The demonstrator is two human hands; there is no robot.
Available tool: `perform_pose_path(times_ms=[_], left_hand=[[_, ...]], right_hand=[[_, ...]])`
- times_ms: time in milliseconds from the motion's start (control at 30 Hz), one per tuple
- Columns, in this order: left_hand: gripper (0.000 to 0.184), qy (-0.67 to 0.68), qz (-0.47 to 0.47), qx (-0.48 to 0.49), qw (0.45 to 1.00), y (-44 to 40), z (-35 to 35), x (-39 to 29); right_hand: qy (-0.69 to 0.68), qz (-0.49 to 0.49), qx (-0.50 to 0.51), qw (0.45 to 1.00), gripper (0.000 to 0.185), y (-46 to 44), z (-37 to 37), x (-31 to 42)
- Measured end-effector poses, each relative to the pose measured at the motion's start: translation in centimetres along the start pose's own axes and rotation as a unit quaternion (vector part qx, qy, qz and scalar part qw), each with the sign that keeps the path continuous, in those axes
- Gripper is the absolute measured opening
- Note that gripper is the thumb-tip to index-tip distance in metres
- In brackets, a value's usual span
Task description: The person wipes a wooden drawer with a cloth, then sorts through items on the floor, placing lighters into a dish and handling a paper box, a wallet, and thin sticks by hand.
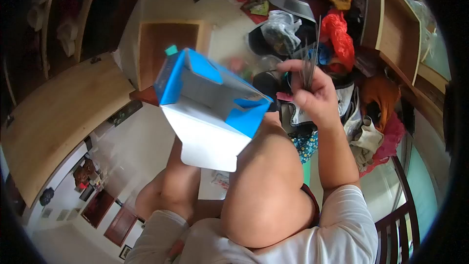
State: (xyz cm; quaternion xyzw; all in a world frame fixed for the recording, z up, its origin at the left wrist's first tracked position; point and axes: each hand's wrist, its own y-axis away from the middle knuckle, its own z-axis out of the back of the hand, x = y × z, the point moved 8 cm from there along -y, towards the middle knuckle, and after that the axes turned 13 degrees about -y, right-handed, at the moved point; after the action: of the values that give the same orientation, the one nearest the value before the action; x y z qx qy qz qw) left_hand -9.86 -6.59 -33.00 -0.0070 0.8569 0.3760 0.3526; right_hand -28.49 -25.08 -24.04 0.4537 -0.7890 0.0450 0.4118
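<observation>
Firstly, thin metal rods were gripped in the right hand; secondly, an open blue box hung before the legs, left hand hidden, grip untellable; a loosened pinch risked scattering rods

Thin grey sticks between the right fingers, an open blue box to their left.

One head-worn camera looks forward and steeply down, past the wearer's legs to the floor. Its round, wide view bends straight edges and blackens the corners. The blue box is close, mid-frame; the brown doors at lower left look farthest, though distortion makes depth uncertain.
</observation>
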Motion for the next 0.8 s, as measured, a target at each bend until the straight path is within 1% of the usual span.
perform_pose_path(times_ms=[33,67,167,233,333,633,733,800], left_hand=[[0.051,0.013,0.002,0.005,1.0,0.1,-0.1,0.3],[0.051,0.022,0.006,0.013,1.0,0.3,-0.3,0.6],[0.051,0.029,0.012,0.026,0.999,0.3,-0.6,0.8],[0.05,0.035,0.018,0.033,0.999,0.3,-0.7,1.0],[0.05,0.038,0.024,0.038,0.998,0.1,-0.9,1.3],[0.049,0.045,0.04,0.062,0.996,-1.1,-1.4,1.7],[0.049,0.038,0.049,0.066,0.996,-1.6,-1.4,2.0],[0.048,0.02,0.053,0.056,0.997,-2.0,-0.8,2.1]], right_hand=[[0.012,-0.005,0.013,1.0,0.055,-0.1,-1.1,0.0],[0.055,-0.001,0.025,0.998,0.058,-0.3,-1.9,0.3],[0.156,0.043,0.018,0.987,0.049,-0.9,-3.3,0.6],[0.22,0.002,-0.005,0.975,0.039,-0.9,-3.3,0.2],[0.237,-0.006,-0.002,0.972,0.024,-0.8,-3.3,-0.5],[0.28,0.064,0.012,0.958,0.024,-1.3,-4.7,-0.2],[0.291,0.068,0.015,0.954,0.023,-1.1,-5.1,0.2],[0.282,0.084,-0.013,0.956,0.022,-1.1,-4.9,0.4]])
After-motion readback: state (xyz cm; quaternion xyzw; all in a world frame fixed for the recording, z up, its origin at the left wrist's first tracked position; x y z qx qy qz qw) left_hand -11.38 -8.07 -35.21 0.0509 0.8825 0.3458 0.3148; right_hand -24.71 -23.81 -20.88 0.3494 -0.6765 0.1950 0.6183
